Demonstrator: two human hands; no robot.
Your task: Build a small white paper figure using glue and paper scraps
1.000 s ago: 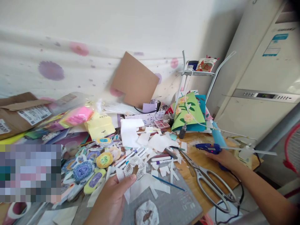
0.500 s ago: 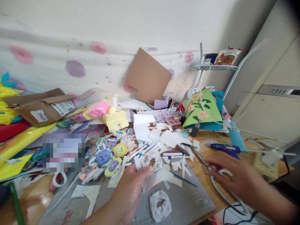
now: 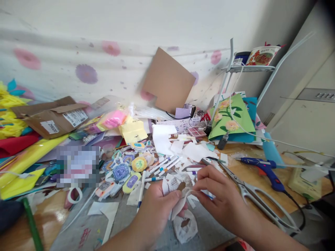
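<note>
Between my two hands is a ring of white bubble-textured paper [image 3: 175, 184] with a brown-looking hole in its middle. My left hand [image 3: 162, 205] pinches its left side between thumb and fingers. On the other side, my right hand [image 3: 214, 190] has its fingertips closed on the ring's edge. A second white paper ring [image 3: 187, 230] lies on the grey mat [image 3: 125, 226] just under my hands. To the right of my right hand, large scissors [image 3: 258, 195] with pale handles rest on the wooden table.
A blue hot glue gun [image 3: 261, 167] lies at the right, its cord running toward the front. Coloured paper badges [image 3: 121, 171], marker pens [image 3: 167, 165] and white paper scraps [image 3: 196, 151] crowd the middle. A cardboard box [image 3: 56, 118] stands at the back left.
My right hand has left the scissors, which now lie on the table. It has moved left to the paper ring in my left hand. The view has shifted slightly.
</note>
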